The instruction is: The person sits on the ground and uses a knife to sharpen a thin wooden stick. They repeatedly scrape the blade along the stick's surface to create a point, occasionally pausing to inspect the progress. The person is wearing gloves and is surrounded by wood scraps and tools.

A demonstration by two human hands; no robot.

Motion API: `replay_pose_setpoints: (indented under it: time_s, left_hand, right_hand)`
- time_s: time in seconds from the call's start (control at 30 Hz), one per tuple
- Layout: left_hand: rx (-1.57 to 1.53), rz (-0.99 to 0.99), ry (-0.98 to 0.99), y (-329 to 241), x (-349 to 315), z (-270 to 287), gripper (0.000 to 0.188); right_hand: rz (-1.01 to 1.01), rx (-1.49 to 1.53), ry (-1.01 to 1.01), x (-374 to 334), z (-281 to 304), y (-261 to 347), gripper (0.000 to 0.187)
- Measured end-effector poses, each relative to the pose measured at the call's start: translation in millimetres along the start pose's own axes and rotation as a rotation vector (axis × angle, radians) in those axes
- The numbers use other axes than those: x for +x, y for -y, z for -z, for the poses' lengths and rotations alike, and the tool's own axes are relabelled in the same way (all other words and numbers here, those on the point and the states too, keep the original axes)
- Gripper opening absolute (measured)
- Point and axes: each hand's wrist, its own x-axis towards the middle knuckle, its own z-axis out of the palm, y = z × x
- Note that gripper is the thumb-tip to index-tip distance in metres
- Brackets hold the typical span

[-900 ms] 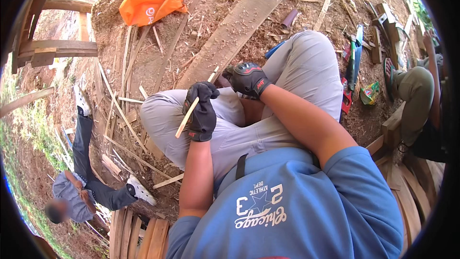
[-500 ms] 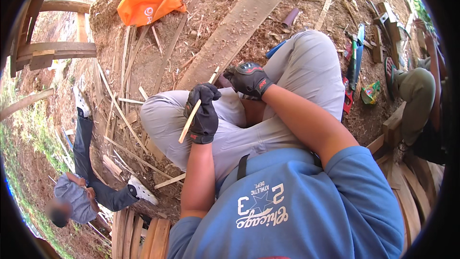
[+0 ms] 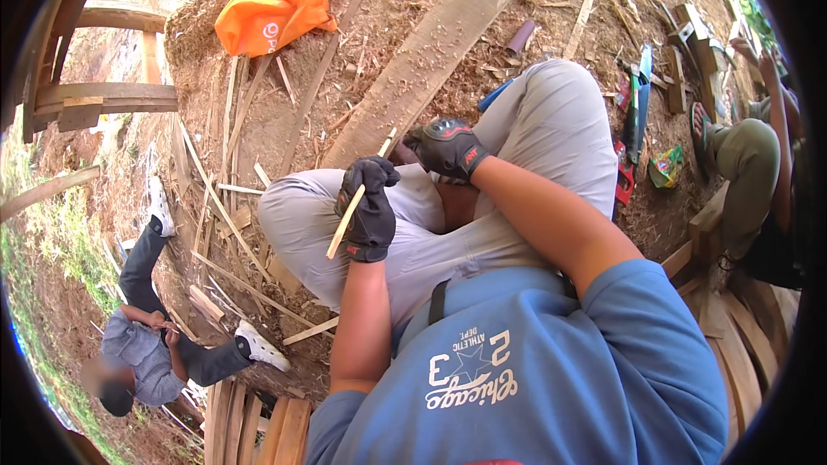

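A thin, pale wooden stick (image 3: pixel 347 220) slants across my left hand (image 3: pixel 370 211), which wears a black glove and is closed around it. The stick's upper end points toward my right hand (image 3: pixel 448 148), and its lower end sticks out past the left wrist. My right hand, also in a black glove, is closed just beside that upper end. Its fingers are curled toward the left, and what they hold, if anything, is hidden. Both hands are over my crossed legs in grey trousers (image 3: pixel 560 120).
A wide plank (image 3: pixel 431 60) strewn with shavings lies ahead, an orange bag (image 3: pixel 280 9) to its left. A handsaw (image 3: pixel 636 112) and a green packet (image 3: pixel 665 167) lie at right. Thin strips (image 3: pixel 250 245) litter the left. One person (image 3: pixel 142 349) sits at left, another (image 3: pixel 749 159) at right.
The view has shifted slightly. My hands and the stick keep nearly the same pose. The person at left has shifted a leg and their hands.
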Motion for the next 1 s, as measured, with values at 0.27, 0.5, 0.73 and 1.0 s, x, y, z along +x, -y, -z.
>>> replay_pose_setpoints:
  time_s: [0.27,0.5,0.73,1.0]
  left_hand:
    - [0.072,0.011,-0.002,7,-5,3,0.045]
    - [0.049,-0.002,0.020,-2,-3,1,0.046]
    - [0.068,0.017,0.033,-7,-4,0,0.045]
    - [0.076,0.011,0.049,-6,-6,0,0.045]
  right_hand:
    - [-0.011,-0.018,0.016,-10,13,14,0.043]
    - [-0.012,-0.156,0.020,-5,13,14,0.045]
    - [-0.004,-0.144,-0.012,-9,12,9,0.050]
    - [-0.034,-0.124,0.036,-8,17,8,0.042]
